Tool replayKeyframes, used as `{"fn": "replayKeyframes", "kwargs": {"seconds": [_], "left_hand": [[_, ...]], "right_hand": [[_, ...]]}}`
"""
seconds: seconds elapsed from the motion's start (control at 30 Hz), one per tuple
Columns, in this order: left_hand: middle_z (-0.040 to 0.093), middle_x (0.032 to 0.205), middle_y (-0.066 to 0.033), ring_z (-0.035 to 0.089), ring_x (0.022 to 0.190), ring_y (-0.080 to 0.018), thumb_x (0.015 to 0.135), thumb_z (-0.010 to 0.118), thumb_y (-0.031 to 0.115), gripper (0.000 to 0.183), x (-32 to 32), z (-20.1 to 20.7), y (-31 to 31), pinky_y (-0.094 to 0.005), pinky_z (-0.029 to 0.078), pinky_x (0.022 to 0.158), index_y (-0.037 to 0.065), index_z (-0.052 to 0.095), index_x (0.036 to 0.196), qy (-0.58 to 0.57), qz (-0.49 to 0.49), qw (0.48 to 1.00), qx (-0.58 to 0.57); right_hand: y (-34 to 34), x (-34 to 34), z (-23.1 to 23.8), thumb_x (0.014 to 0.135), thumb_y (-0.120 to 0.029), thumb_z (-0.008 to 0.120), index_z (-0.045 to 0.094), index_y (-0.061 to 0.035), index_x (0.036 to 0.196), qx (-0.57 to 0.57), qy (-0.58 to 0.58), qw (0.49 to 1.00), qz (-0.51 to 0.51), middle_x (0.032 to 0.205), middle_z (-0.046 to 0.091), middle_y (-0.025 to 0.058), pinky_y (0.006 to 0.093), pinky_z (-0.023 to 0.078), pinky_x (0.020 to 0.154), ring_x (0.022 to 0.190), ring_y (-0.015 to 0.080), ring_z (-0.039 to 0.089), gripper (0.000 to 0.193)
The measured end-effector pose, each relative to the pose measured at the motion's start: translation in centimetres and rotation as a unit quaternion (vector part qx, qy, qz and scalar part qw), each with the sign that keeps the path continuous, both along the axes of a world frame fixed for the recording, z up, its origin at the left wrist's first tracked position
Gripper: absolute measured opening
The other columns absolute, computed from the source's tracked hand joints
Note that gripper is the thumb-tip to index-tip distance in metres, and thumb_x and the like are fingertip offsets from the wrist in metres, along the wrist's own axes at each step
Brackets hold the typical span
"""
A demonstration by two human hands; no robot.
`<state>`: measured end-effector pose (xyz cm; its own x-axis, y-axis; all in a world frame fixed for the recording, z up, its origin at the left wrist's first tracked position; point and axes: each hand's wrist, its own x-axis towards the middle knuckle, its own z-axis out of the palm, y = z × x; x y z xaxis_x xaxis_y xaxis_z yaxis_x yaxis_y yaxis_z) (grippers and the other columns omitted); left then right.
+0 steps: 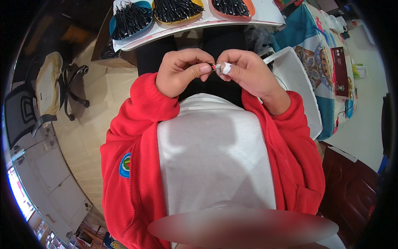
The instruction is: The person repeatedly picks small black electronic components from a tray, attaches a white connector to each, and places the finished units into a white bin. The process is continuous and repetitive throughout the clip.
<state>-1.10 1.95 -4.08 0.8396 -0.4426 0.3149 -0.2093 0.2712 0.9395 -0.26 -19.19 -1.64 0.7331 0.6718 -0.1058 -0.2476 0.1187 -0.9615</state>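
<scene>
slippage was the main risk: the small red-tipped piece (214,67) sat between your two hands, held only at the fingertips above your lap, well short of the worktop (207,21) beyond them, so a loosened pinch would likely have dropped it into your clothing or onto the floor. pulling unevenly might also have bent it. your left hand (182,70) was curled nearly closed, thumb and forefinger pinching one end. your right hand (244,70) was likewise curled, pinching the other end, with a white strip on one fingertip. trays of dark pieces (176,9) lay farther out, past both hands.
</scene>
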Motion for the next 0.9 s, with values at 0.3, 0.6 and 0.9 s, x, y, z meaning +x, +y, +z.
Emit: {"fn": "replayKeyframes", "kwargs": {"seconds": [0.3, 0.6, 0.9], "left_hand": [[0.060, 0.081, -0.0095, 0.049, 0.060, -0.0095, 0.089, 0.060, 0.012, 0.018, 1.1, -0.5, -0.7, -0.0219, 0.039, 0.053, -0.004, 0.059, 0.097, 0.251, -0.174, 0.927, -0.220], [0.064, 0.079, -0.0130, 0.049, 0.057, -0.0112, 0.086, 0.062, 0.007, 0.018, 3.7, 1.5, -0.2, -0.0229, 0.039, 0.052, -0.008, 0.064, 0.097, 0.231, -0.134, 0.949, -0.168], [0.065, 0.082, -0.0147, 0.049, 0.057, -0.0106, 0.085, 0.061, 0.003, 0.019, 7.7, 2.8, 0.7, -0.0239, 0.039, 0.052, -0.007, 0.064, 0.101, 0.239, -0.104, 0.953, -0.154]], "right_hand": [[0.9, 2.3, 1.4, 0.070, -0.003, 0.071, 0.061, -0.0028, 0.089, -0.038, -0.626, 0.764, -0.153, 0.083, 0.059, 0.0090, 0.0308, 0.045, 0.065, 0.074, 0.0244, 0.055, 0.022], [1.5, 4.2, 1.5, 0.087, -0.015, 0.063, 0.056, -0.0009, 0.086, -0.015, -0.523, 0.836, -0.166, 0.080, 0.057, 0.0096, 0.0296, 0.043, 0.064, 0.069, 0.0230, 0.052, 0.016], [1.9, 8.4, 1.1, 0.085, -0.020, 0.066, 0.061, -0.0002, 0.090, 0.006, -0.417, 0.894, -0.163, 0.081, 0.059, 0.0070, 0.0262, 0.043, 0.065, 0.069, 0.0170, 0.054, 0.021]]}}
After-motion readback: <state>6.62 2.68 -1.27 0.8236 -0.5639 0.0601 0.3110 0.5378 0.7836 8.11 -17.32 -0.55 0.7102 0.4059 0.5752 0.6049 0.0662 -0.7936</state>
